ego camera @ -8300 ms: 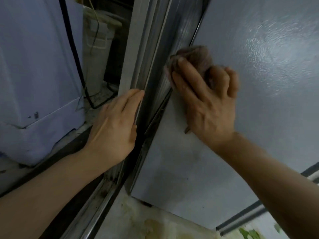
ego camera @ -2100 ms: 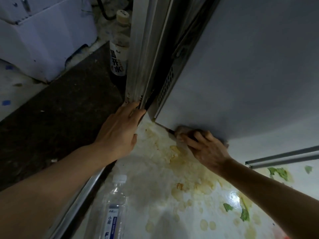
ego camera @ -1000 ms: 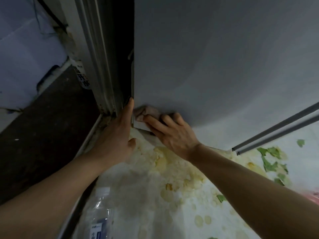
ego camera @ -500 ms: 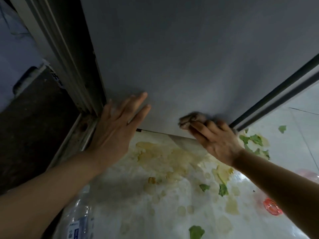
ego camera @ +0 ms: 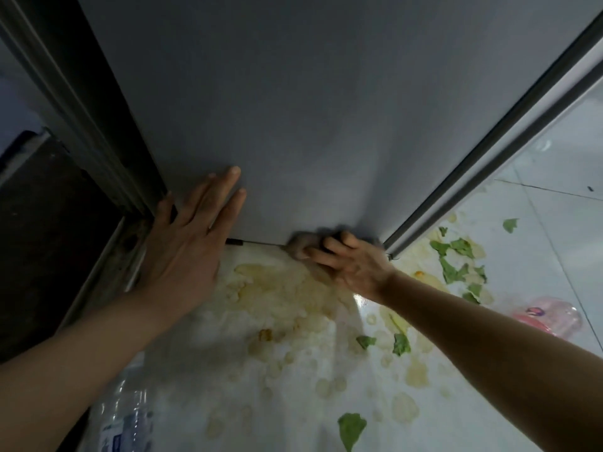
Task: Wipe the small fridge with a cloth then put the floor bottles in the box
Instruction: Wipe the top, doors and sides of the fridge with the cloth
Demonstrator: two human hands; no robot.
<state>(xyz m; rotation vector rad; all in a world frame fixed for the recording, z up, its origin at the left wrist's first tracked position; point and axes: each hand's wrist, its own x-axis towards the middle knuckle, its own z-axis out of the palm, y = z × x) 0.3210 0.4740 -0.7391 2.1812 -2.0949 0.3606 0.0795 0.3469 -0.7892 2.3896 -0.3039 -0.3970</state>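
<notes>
Lying low at the left, a clear bottle [ego camera: 130, 419] rests on the stained floor [ego camera: 293, 370]. The left hand [ego camera: 186, 252] presses flat, fingers straight, on the grey fridge [ego camera: 277, 109]; the right hand [ego camera: 352, 265] holds a crumpled cloth [ego camera: 301, 247] in a curled grip at the fridge's bottom edge. A pink bottle [ego camera: 551, 319] lies at the right.

We look to be in a home kitchen, though the view is close and dim. A grey fridge [ego camera: 293, 102] stands on a white tiled floor [ego camera: 551, 177], its door seal [ego camera: 489, 141] running down to the tiles. The floor is fouled with yellowish spills [ego camera: 287, 295] and green leaf scraps [ego camera: 456, 256]. Bottles lie on it: a clear one [ego camera: 127, 422] and a pink one [ego camera: 548, 318]. A metal door frame [ego camera: 81, 125] stands to the left.
</notes>
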